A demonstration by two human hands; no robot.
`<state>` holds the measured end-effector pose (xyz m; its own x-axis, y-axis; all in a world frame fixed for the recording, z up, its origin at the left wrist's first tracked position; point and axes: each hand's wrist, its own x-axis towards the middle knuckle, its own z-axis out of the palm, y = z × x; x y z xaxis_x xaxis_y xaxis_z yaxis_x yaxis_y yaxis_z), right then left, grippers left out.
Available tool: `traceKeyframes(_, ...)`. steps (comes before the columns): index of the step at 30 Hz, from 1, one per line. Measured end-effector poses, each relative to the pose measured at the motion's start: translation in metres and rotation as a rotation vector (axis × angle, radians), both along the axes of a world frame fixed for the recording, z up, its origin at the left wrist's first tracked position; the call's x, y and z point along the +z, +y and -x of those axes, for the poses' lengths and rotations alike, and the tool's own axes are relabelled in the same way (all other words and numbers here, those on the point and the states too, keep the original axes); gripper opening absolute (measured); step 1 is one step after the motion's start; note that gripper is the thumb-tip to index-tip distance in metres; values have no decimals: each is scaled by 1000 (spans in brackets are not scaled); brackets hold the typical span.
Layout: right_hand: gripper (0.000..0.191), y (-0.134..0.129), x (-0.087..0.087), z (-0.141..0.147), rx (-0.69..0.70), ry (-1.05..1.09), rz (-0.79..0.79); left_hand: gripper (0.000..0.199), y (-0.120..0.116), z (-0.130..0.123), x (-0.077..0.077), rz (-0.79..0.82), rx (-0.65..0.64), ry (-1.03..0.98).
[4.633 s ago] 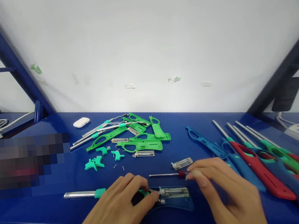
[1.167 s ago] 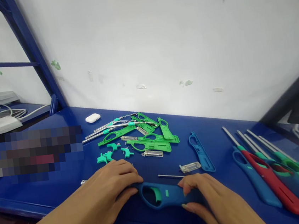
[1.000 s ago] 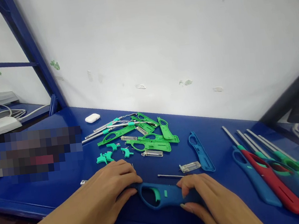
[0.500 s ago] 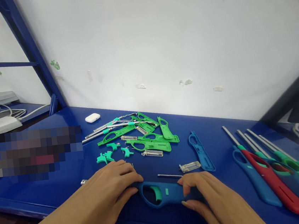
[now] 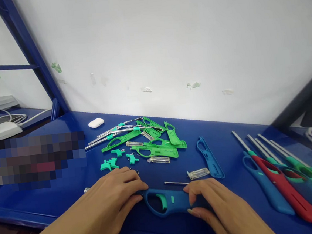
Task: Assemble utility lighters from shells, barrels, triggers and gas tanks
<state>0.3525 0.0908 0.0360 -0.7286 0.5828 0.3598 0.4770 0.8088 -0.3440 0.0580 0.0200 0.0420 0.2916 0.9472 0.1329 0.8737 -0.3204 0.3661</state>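
A blue gas lighter body (image 5: 178,201) with a teal trigger lies level between my hands near the table's front edge. My left hand (image 5: 122,197) pinches its left end, where the fingers hide the nozzle end. Thumb and fingers of my right hand (image 5: 209,200) close around the right end of the handle. Just beyond it lies a thin metal rod (image 5: 175,183), partly behind my right hand. A clear fuel tank (image 5: 198,174) and an open blue half shell (image 5: 210,157) rest farther back on the right.
Green half shells (image 5: 159,148), teal triggers (image 5: 132,158), clear tanks (image 5: 159,160) and metal nozzle tubes (image 5: 106,133) are scattered at the back. Several assembled lighters (image 5: 287,188) lie on the right. A white earbud case (image 5: 96,123) sits near the wall. A blurred patch covers the left.
The lighter body and both hands have shifted very slightly left in view. Both hands keep the same hold, and the surrounding parts stay put.
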Motion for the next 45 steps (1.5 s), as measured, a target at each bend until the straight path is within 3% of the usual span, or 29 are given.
traceKeyframes(14,29,0,-1,-3,-7,-27,89,30,-2,-1,3,20,17,4)
traceKeyframes(22,29,0,1,2,13,12,-21,29,-1,-2,3,33,29,31)
traceKeyframes(32,25,-1,2,0,-2,-13,56,30,1,-4,6,36,1,-36)
traceKeyframes(41,24,-1,-5,-6,-38,6,-46,26,2,-5,4,16,-19,14)
traceKeyframes(45,40,0,-16,-22,-94,-62,-179,27,2,-5,5,14,-24,31)
